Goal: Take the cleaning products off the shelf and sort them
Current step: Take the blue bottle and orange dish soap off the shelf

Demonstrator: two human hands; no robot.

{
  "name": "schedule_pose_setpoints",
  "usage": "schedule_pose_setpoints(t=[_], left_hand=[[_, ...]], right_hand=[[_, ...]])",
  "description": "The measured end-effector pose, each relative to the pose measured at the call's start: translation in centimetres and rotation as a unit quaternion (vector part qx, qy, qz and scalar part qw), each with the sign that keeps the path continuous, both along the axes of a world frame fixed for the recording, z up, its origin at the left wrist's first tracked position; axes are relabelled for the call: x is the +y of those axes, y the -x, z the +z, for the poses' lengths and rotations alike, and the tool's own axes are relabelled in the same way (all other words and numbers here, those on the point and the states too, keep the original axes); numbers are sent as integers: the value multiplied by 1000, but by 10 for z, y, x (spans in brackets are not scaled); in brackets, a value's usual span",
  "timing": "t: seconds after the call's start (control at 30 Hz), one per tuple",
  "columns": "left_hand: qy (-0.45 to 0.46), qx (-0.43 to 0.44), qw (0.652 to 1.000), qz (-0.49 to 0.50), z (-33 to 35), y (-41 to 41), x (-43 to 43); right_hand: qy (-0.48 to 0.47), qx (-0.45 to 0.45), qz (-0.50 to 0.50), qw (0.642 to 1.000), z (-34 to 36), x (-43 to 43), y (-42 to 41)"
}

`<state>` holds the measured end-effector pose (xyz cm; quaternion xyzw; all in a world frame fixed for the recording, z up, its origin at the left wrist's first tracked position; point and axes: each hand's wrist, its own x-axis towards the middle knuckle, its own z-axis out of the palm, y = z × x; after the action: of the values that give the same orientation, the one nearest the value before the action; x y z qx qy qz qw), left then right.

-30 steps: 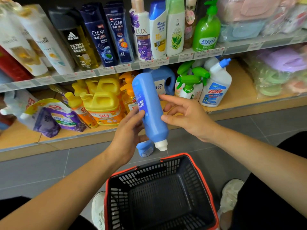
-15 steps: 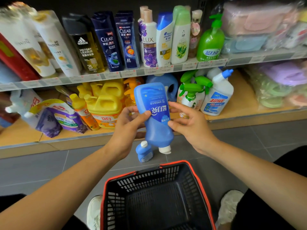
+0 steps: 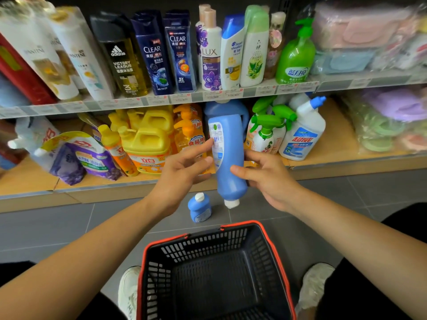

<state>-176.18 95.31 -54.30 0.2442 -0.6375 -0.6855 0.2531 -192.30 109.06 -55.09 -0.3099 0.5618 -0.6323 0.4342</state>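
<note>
The blue bottle (image 3: 231,146) hangs cap-down before the lower shelf (image 3: 335,144), above the basket (image 3: 208,245), right hand (image 3: 270,179) gripping its middle, left hand (image 3: 182,172) touching the label with straight fingers; stiff, slick and probably heavy, it is best held mid-body.

A tall blue plastic bottle (image 3: 231,162) with a white cap is held upside down in front of the lower shelf, its white barcode label facing the camera. The right hand (image 3: 269,179) grips its body, and the left hand (image 3: 182,172) touches the label with straight fingers. A small squat blue bottle (image 3: 199,209), white-capped, stands on the grey floor (image 3: 69,227) just below.
</note>
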Motion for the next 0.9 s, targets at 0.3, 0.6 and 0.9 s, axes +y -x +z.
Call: schedule_pose_setpoints(t=[0.3,0.6,0.9], left_hand=[[-12,-6,1000,-15,1,5,-3],[46,31,998,36,2,2,-1],[-24,-8,999,38,-5,4,-4]], right_hand=[[52,-152,97,982,7,-5,6],[4,-66,88,994,10,-3,4],[-27,134,101,985,-4,-2,8]])
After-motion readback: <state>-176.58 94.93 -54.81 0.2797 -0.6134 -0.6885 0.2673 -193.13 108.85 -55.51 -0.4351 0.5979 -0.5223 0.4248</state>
